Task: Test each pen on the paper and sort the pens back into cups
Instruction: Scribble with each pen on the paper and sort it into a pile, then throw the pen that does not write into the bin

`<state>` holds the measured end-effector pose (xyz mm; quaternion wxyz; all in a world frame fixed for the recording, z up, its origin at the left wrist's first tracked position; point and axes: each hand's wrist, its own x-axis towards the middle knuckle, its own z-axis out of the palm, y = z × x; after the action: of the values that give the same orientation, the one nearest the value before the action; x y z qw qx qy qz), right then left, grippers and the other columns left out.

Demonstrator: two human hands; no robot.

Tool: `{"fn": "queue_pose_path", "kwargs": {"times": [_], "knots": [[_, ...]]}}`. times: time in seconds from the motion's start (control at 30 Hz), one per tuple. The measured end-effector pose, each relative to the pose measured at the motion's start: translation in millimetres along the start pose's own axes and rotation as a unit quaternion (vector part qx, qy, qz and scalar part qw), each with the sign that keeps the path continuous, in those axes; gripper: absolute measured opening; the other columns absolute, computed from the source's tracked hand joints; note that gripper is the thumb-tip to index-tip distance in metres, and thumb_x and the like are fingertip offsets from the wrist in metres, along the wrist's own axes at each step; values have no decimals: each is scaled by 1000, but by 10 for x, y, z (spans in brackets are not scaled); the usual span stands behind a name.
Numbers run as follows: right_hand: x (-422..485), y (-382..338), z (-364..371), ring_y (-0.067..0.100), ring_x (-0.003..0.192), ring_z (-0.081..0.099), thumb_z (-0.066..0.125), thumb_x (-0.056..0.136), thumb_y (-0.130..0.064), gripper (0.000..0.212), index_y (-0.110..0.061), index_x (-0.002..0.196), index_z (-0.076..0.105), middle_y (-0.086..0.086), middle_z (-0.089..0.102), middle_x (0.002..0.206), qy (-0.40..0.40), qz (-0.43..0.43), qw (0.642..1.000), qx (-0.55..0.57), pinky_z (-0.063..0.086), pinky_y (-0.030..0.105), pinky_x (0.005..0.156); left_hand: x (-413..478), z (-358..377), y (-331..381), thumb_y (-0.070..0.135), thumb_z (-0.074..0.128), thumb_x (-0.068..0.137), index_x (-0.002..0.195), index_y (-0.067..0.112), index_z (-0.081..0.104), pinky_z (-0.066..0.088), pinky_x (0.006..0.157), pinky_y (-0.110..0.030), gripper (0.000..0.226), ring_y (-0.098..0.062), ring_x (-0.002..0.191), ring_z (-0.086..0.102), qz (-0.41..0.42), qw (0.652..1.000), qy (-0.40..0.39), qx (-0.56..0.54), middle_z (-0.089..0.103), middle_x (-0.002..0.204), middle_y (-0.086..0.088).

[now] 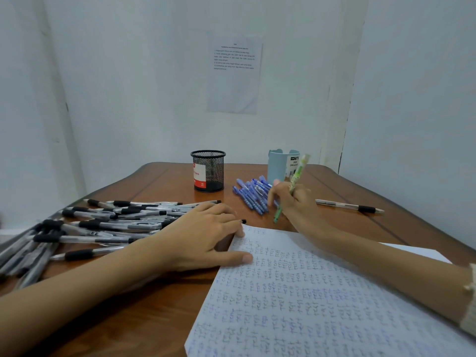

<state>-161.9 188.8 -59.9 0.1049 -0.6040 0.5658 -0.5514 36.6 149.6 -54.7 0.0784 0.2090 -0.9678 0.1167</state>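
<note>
Seemingly open tabletop (pixel 175 176) between cups (pixel 208 171)

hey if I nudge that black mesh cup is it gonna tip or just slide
The black mesh cup looks empty and light, so it probably slides on the glossy table. Its wide, squat shape makes tipping unlikely unless pushed near the rim.

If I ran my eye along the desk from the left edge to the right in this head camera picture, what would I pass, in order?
Pile of black-grip pens → left hand resting at the paper's corner → black mesh cup further back → cluster of blue pens → right hand holding a green pen → single black-grip pen.
</note>
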Motion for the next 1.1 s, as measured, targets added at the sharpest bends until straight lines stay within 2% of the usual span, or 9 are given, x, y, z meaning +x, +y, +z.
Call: {"fn": "queue_pose_path", "kwargs": {"times": [0.13, 0.23, 0.37, 0.5, 0.67, 0.8, 0.83, 0.9, 1.1], "knots": [[-34, 19, 39, 7, 41, 36, 45, 97, -19, 21, -16, 77, 53, 2, 46, 56, -30, 143, 987, 64, 29, 15, 37, -8, -10, -32, 73, 16, 76, 132, 29, 47, 8, 110, -20, 77, -7, 136, 24, -18, 1000, -5, 17, 38, 145, 8], [-72, 70, 83, 3, 34, 38, 52, 94, -16, 15, -18, 79, 52, -1, 51, 55, -30, 165, 984, 64, 29, 17, 35, 0, -15, -66, 73, 16, 79, 133, 28, 46, 12, 112, -26, 76, -9, 136, 26, -32, 998, -20, 41, 39, 145, 6], [-46, 3, 78, -1, 40, 46, 62, 89, -14, 15, -19, 79, 51, -2, 56, 64, -26, 141, 989, 42, 33, 14, 36, -2, -101, -107, 61, 32, 91, 132, 29, 46, 26, 106, -26, 54, -9, 127, 36, -29, 998, -34, 37, 46, 138, 6], [-55, -231, 144, 3, 57, 51, 71, 82, -17, 13, -18, 77, 58, -8, 57, 66, -86, 81, 993, 28, 39, 13, 41, -251, -335, -246, 53, 41, 92, 125, 32, 53, 44, 93, -26, 40, -5, 111, 49, -51, 998, 21, 2, 56, 123, 13], [-193, -712, 555, 6, 65, 62, 69, 83, -25, 5, -21, 85, 67, -6, 66, 75, -198, 23, 976, 87, 52, 18, 56, -974, -469, -437, 64, 35, 87, 114, 39, 58, 37, 73, -7, 43, 14, 85, 44, -108, 991, 82, -1, 55, 109, 24], [-409, -1097, 1041, 10, 75, 65, 58, 90, -25, 15, -21, 103, 66, 1, 67, 92, -283, 2, 952, 118, 53, 18, 59, -1730, -523, -521, 65, 33, 76, 100, 31, 67, 45, 73, -18, 53, 5, 84, 55, -203, 965, 162, -41, 65, 97, 16], [-476, -1192, 1181, 11, 75, 65, 57, 91, -21, 16, -20, 105, 66, 3, 67, 94, -299, -8, 946, 125, 52, 18, 58, -1953, -521, -514, 61, 36, 78, 97, 27, 68, 43, 74, -14, 51, 5, 84, 56, -220, 958, 179, -49, 66, 93, 14], [-582, -1346, 1400, 9, 70, 63, 55, 91, -16, 17, -19, 103, 67, 5, 67, 93, -310, -28, 940, 140, 51, 20, 56, -2303, -496, -468, 55, 40, 80, 94, 21, 69, 37, 72, -4, 47, 11, 82, 55, -254, 945, 197, -54, 63, 85, 16], [-1031, -1852, 2162, 9, 62, 57, 66, 82, -17, 9, -25, 80, 62, -1, 64, 73, -351, -95, 914, 182, 47, 26, 56, -3374, -448, -62, 52, 44, 79, 88, 21, 68, 45, 72, -13, 40, 1, 82, 60, -396, 887, 228, -67, 67, 84, 11]]}}
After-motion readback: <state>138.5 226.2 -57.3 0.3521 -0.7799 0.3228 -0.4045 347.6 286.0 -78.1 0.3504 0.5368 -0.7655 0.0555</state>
